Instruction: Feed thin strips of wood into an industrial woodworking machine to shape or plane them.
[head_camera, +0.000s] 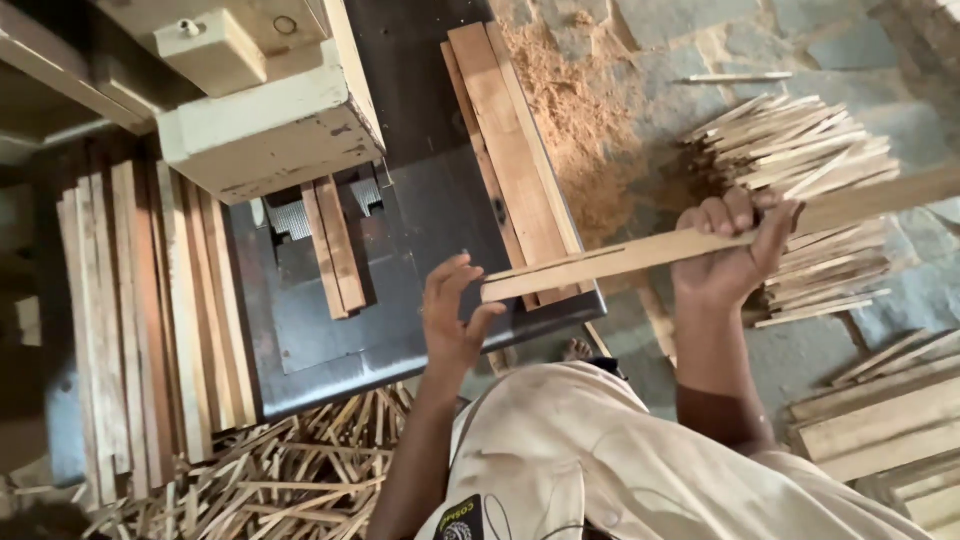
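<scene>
- The right hand (733, 255) was clenched around a long wooden strip (640, 255), the fingers wrapped over its top edge.
- The strip ran from near the left hand, across the right-hand corner of the machine table (330, 340), and out toward the right edge of the view, tilted slightly upward to the right.
- A thin dark split line showed along the left part of the strip.
- The left hand (452, 315) was open, fingers spread and curled loosely, gripping nothing; its fingertips sat just beside the strip's left end, and whether they touched it could not be told.
- The dark metal machine table lay under the left hand, with a cream-painted machine housing (270, 120) above it.
- Two short boards (333, 245) lay side by side in the slot below the housing, between ribbed metal rollers.
- A few flat boards (515, 150) rested on the table's right side, running away from the person.
- More planks (150, 320) were stacked along the left of the table.
- A heap of thin offcut sticks (800, 190) lay on the stone floor behind the right hand, next to a spread of sawdust (580, 120).
- More thin sticks (270, 475) were scattered on the floor below the table.
</scene>
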